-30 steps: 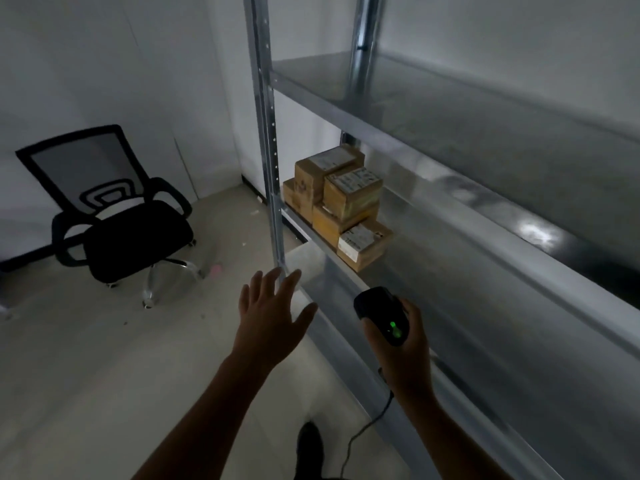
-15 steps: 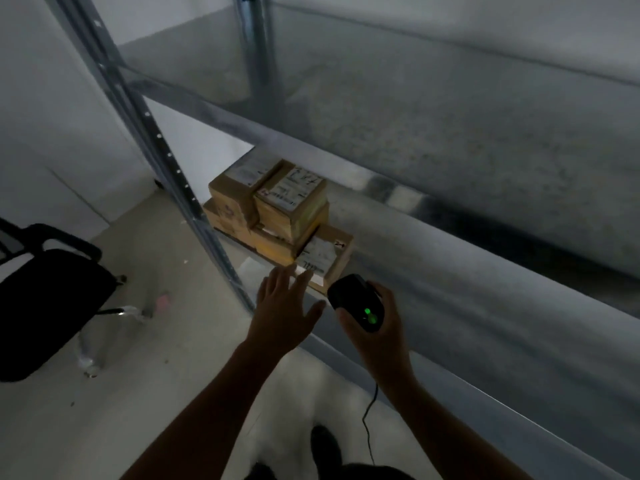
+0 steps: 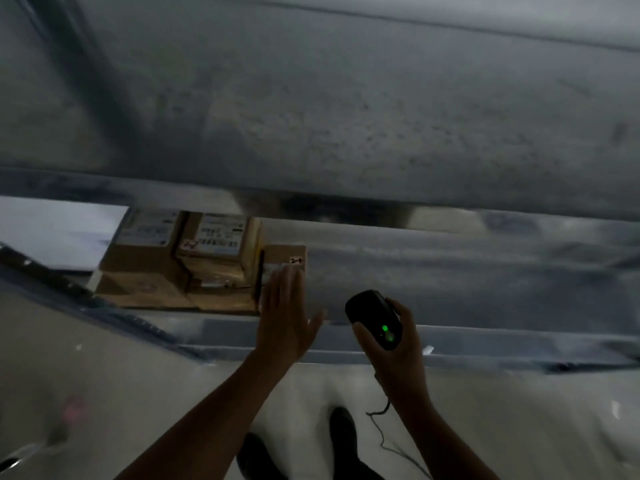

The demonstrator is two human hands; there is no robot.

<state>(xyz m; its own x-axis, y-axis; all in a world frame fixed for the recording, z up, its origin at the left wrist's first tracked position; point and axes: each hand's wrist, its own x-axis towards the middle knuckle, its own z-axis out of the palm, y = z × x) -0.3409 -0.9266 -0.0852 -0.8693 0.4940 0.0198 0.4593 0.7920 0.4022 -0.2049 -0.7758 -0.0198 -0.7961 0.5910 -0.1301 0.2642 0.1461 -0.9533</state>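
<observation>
My right hand (image 3: 394,344) grips a black corded scanner (image 3: 375,318) with a green light, held in front of the metal shelf. My left hand (image 3: 285,313) is flat with straight fingers, its fingertips over the small cardboard box (image 3: 285,259) at the right end of the stack; whether it touches is unclear. Several labelled cardboard boxes (image 3: 194,258) are stacked on the lower shelf, left of my hands. The scanner's cord (image 3: 382,427) hangs down toward the floor.
A wide grey metal shelf board (image 3: 346,116) spans the view above the boxes. The lower shelf's front rim (image 3: 485,344) runs just behind my hands. My dark shoes (image 3: 343,431) stand on the pale floor (image 3: 104,393). A slanted upright post (image 3: 69,296) is at the left.
The view has swung in close to the shelf and the chair has left the frame. My left hand has reached forward to the rightmost box. The scanner stays in my right hand.
</observation>
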